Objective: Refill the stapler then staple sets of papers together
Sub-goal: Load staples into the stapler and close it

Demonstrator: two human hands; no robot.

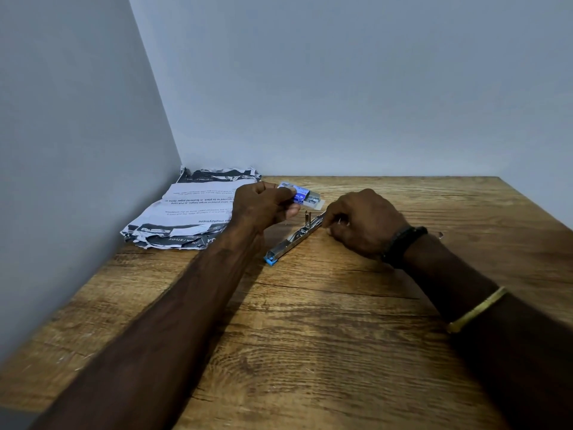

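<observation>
The stapler [290, 240] lies opened flat on the wooden table [310, 336], a long metal channel with a blue end cap pointing toward me. My right hand [362, 223] rests on the table with its fingertips pinched at the stapler's far end. Just above and left of that end, my left hand [263, 204] holds a small blue and white staple box [299, 193] with its tray slid partly out, metal staples showing inside. A stack of printed papers [186, 212] with torn edges lies in the back left corner.
Grey walls close the table at the left and the back. The table's right edge runs diagonally at the far right. Bare wood grain fills the near half between my forearms.
</observation>
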